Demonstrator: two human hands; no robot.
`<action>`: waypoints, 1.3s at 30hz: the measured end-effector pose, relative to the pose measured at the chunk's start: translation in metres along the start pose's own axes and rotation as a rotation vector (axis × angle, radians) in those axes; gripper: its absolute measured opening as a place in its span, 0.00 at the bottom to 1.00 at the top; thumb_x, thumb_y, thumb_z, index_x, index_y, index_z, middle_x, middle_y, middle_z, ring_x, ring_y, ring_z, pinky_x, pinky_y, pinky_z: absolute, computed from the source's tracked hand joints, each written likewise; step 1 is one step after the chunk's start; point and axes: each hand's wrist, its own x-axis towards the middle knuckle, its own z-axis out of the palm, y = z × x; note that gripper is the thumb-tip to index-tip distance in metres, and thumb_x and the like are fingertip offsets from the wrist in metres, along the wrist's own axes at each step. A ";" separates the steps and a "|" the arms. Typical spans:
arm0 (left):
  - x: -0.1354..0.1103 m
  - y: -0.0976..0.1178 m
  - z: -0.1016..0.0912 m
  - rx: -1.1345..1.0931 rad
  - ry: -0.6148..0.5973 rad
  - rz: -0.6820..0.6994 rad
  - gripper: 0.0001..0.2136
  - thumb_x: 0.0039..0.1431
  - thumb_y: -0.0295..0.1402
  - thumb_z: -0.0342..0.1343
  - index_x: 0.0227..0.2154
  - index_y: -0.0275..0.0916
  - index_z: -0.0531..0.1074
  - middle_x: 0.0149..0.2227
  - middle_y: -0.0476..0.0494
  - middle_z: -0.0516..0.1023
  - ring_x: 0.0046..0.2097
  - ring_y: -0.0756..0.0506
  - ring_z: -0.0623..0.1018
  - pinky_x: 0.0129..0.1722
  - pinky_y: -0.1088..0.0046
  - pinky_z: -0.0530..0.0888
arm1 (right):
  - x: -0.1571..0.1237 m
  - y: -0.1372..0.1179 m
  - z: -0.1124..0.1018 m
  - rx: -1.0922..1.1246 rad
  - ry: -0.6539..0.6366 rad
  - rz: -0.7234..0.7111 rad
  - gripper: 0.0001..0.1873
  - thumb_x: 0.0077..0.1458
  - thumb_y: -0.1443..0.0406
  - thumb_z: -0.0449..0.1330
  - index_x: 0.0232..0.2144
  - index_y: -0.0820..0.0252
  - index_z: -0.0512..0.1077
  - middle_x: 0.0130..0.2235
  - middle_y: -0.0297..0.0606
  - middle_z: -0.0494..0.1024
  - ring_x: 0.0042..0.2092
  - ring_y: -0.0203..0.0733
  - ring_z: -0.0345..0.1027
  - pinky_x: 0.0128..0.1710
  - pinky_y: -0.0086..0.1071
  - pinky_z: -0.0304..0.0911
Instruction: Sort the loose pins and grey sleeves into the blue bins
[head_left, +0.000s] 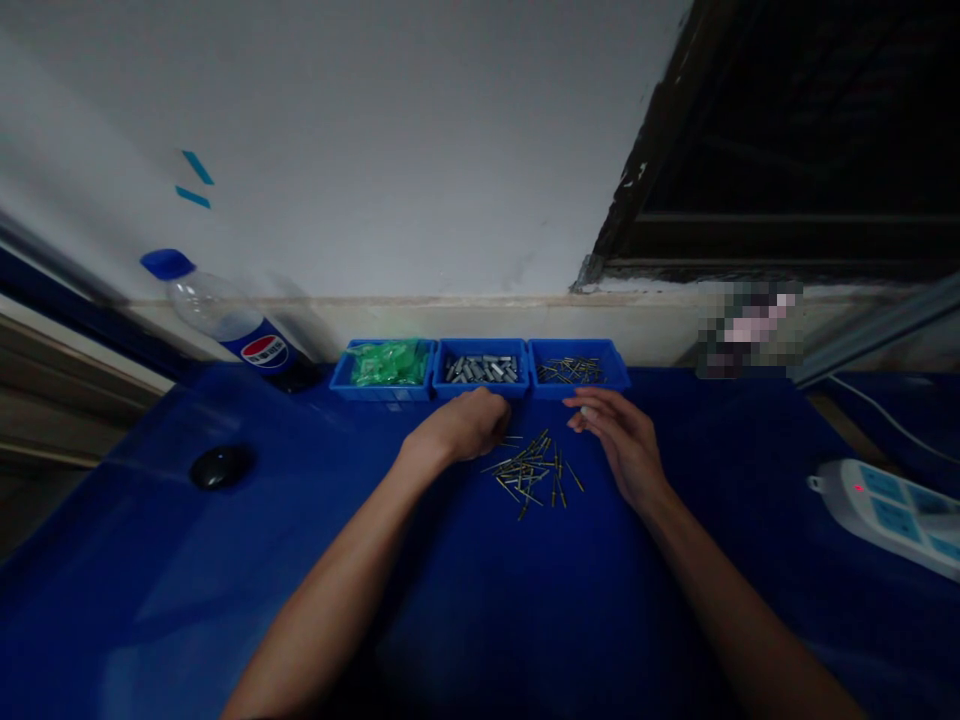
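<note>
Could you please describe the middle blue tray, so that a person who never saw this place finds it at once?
At the far edge of the blue tabletop, three blue trays stand in a row near the wall. The middle tray is just beyond the left hand. It alone holds short silvery cylinders; its neighbours hold green plastic pieces and thin metal pins.

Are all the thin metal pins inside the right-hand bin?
No, a pile of pins lies on the blue table, outside the right-hand bin.
</note>
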 end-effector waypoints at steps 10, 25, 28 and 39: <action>0.004 0.010 0.000 -0.305 0.311 0.265 0.05 0.56 0.21 0.59 0.34 0.35 0.77 0.31 0.47 0.80 0.33 0.50 0.77 0.35 0.72 0.69 | -0.003 -0.003 0.003 -0.109 -0.144 0.111 0.12 0.56 0.56 0.72 0.41 0.52 0.86 0.37 0.40 0.88 0.37 0.47 0.82 0.42 0.42 0.77; 0.004 0.015 0.000 -0.296 0.348 0.300 0.03 0.57 0.24 0.60 0.33 0.37 0.76 0.33 0.46 0.80 0.35 0.48 0.78 0.38 0.69 0.72 | -0.003 0.007 0.001 -0.002 -0.143 0.165 0.10 0.54 0.58 0.74 0.38 0.54 0.86 0.36 0.40 0.88 0.36 0.46 0.82 0.42 0.42 0.76; 0.003 0.011 0.000 -0.244 0.281 0.268 0.04 0.57 0.26 0.64 0.35 0.36 0.76 0.32 0.47 0.80 0.34 0.48 0.78 0.36 0.70 0.70 | -0.002 0.006 0.001 -0.033 -0.101 0.133 0.08 0.53 0.58 0.74 0.34 0.54 0.86 0.34 0.39 0.87 0.34 0.46 0.82 0.40 0.42 0.76; 0.005 0.000 0.012 -0.065 -0.031 0.063 0.10 0.53 0.20 0.64 0.37 0.39 0.80 0.32 0.46 0.81 0.32 0.49 0.78 0.30 0.75 0.66 | 0.001 -0.003 -0.001 0.053 -0.001 -0.001 0.22 0.58 0.62 0.69 0.55 0.41 0.78 0.60 0.37 0.80 0.57 0.51 0.77 0.58 0.50 0.70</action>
